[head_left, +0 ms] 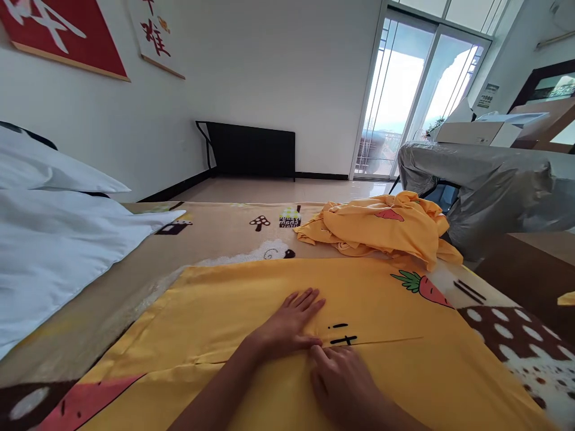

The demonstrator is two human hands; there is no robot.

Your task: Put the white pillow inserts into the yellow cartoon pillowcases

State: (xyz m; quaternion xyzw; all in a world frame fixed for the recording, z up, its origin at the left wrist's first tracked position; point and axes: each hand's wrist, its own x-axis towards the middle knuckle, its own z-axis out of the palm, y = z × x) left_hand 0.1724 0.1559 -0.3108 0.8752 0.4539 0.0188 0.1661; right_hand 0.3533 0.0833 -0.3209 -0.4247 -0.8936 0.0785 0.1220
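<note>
A yellow bedding cloth (251, 287) printed with pink carrots lies spread over the bed in front of me, a thin crease running across its middle. My left hand (294, 320) rests flat on it, fingers stretched and slightly apart. Just right of and nearer than that, my right hand (341, 380) is curled, its thumb and forefinger closed on the cloth by the crease. The tips of the two hands almost meet beside a small black print. The right hand's other fingers are partly hidden.
A crumpled yellow carrot-print cloth (377, 224) is heaped at the far right of the patterned blanket (229, 221). White pillows (54, 239) lie on the left. Beyond the bed are a black panel (254, 149), a plastic-covered piece of furniture (476, 173) and a cardboard box (530, 269).
</note>
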